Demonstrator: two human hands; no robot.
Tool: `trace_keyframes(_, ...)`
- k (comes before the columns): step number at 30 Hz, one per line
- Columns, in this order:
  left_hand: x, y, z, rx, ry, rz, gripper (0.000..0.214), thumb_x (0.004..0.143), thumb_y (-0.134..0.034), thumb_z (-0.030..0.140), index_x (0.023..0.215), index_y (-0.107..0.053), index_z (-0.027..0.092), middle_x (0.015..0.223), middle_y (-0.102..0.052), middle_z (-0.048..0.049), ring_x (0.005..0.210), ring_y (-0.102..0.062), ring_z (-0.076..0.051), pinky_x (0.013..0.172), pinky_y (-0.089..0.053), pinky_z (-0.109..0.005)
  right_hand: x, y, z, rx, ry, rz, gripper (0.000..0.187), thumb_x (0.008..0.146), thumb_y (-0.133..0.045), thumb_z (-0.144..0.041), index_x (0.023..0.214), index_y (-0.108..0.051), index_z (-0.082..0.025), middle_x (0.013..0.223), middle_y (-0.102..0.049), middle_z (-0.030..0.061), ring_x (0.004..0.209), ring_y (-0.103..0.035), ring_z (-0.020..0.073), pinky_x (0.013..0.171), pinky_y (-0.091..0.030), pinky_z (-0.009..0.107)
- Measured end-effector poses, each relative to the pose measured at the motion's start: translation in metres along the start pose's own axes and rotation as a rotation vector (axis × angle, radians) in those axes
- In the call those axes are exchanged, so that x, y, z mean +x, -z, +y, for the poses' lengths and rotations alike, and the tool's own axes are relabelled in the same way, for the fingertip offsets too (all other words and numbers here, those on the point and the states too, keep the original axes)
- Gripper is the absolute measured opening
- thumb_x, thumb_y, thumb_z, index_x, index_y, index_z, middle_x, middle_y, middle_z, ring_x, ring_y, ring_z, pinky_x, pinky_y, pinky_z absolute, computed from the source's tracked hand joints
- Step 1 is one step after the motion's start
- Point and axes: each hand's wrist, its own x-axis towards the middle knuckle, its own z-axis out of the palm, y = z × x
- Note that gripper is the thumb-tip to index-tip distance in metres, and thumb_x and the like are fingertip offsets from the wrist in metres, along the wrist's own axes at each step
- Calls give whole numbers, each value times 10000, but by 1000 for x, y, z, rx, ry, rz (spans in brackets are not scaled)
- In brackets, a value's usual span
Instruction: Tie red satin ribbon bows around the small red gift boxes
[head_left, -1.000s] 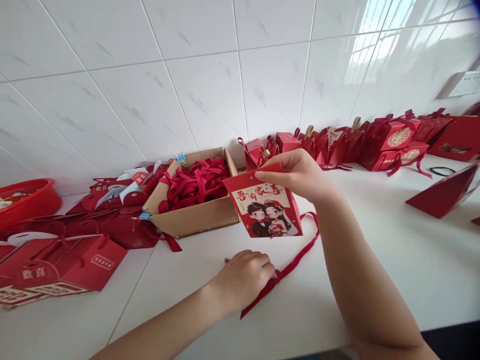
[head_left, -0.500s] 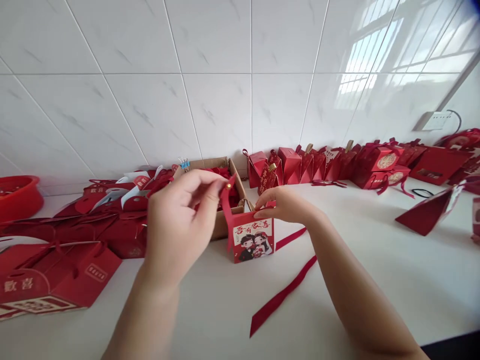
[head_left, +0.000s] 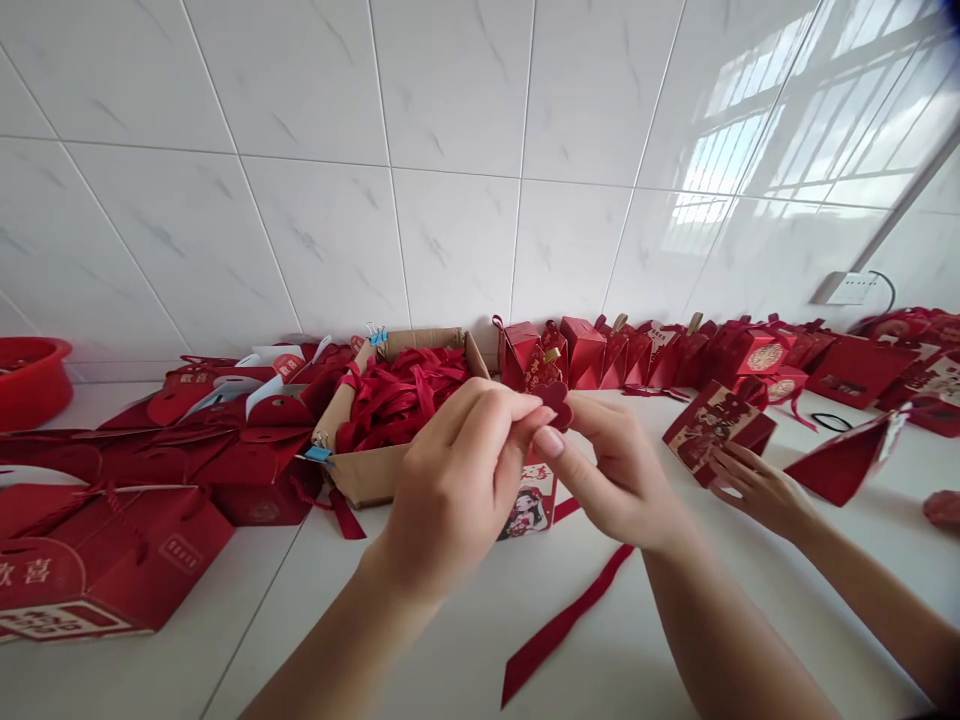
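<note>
My left hand [head_left: 469,465] and my right hand [head_left: 622,465] meet above the counter, fingertips close together. Between them they pinch a folded piece of dark red ribbon [head_left: 556,398]; the fingers cover part of it. Just below and behind stands a small red gift box [head_left: 531,500] with a cartoon bride on its front, partly hidden by my left hand. A long red ribbon [head_left: 566,625] trails over the counter beneath my right hand, its cut end toward me. How it joins the box is hidden.
A cardboard box [head_left: 367,475] of red ribbons stands behind my left hand. Folded red boxes [head_left: 165,560] crowd the left, beside a red basin [head_left: 34,385]. More gift boxes [head_left: 585,350] line the wall. On the right another person's hand [head_left: 765,490] touches a red box [head_left: 712,430].
My right hand has left the box top and come up to meet my left hand, which moved right with the ribbon. Another person's hand and a box have appeared on the right.
</note>
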Motion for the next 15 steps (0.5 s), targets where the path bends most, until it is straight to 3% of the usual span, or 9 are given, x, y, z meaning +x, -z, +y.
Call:
trace_keyframes(4,-3,-1,1,-50,-59,11,191,823,-578,29,937,-582,182,817,-646,-17,781,-622,-126,715,-540,-246,-3,2,-3,17,5,12,218,931,-466,-252,725,-460,-184,632,-402,-31,573,-353,95,511,-289,246)
trace_keyframes(10,1,-1,4,-154,54,19,119,837,-568,49,880,-566,161,788,-627,-17,722,-608,-104,657,-524,-220,-5,1,-1,-21,41,-4,233,958,-375,-232,734,-418,-185,659,-377,-17,587,-337,106,520,-290,259)
trace_keyframes(15,4,5,6,-83,85,-91,108,875,-502,103,796,-488,175,695,-524,8,619,-504,-98,570,-453,-225,-3,-2,0,-96,116,27,233,933,-371,-169,702,-364,-192,627,-355,-19,569,-317,109,508,-274,263)
